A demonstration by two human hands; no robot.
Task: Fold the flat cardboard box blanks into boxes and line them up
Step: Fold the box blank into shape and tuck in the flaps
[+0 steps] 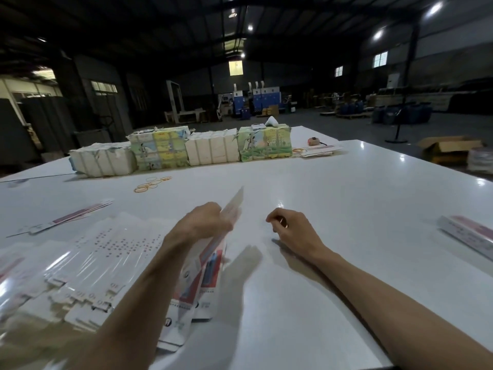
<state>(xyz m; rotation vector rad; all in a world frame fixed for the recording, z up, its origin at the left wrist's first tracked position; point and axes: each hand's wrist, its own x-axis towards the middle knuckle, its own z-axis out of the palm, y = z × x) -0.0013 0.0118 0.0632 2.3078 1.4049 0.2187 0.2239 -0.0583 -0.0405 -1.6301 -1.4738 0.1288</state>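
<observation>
My left hand (208, 218) grips a flat white box blank (213, 263) with red and blue print, lifted on edge above the white table (333, 209). The blank is blurred and runs from beyond my fingers back toward my forearm. My right hand (289, 227) hovers just right of it with loosely curled fingers that hold nothing. A spread pile of flat blanks (101, 263) lies at my left. A folded box (469, 236) lies at the right edge.
Bundled stacks of blanks (208, 150) stand in a row across the far side of the table. Loose rubber bands (152, 184) lie in front of them. Another flat blank (72, 217) lies at the left. A cardboard carton (450, 150) sits on the floor at the right.
</observation>
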